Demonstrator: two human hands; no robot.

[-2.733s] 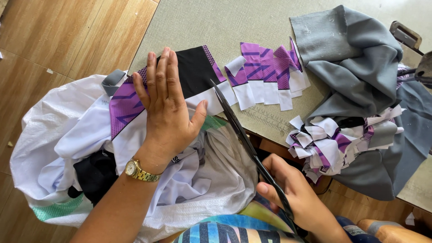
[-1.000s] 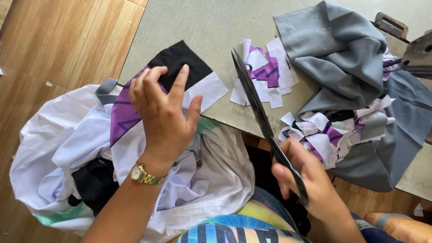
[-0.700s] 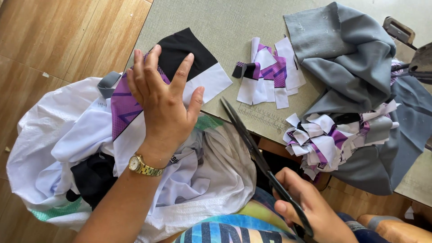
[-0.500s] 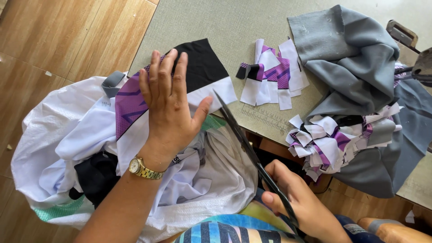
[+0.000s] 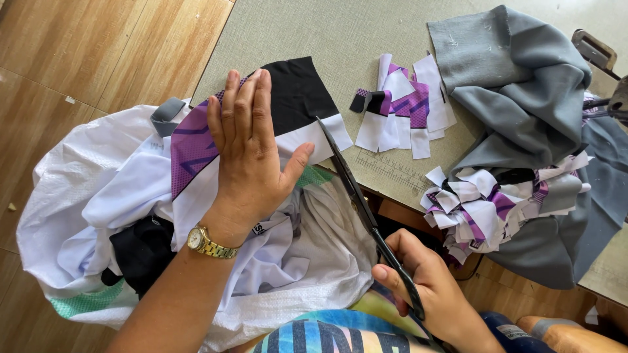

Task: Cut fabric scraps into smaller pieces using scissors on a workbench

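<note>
The black, white and purple fabric piece (image 5: 288, 114) lay at the table (image 5: 314, 33) edge, pinned flat under the open left hand (image 5: 252, 153). Just right of it, long scissors (image 5: 366, 209), gripped by the right hand (image 5: 432, 297), pointed along its white edge

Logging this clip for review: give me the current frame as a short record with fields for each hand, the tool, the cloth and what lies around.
left hand: flat on fabric panel, fingers together
right hand: grips scissors by the handles
scissors: blade tips at the panel's white edge
fabric panel: black, white and purple, on table edge
nearby: cut strips; scrap pile; grey cloth; white sack
</note>
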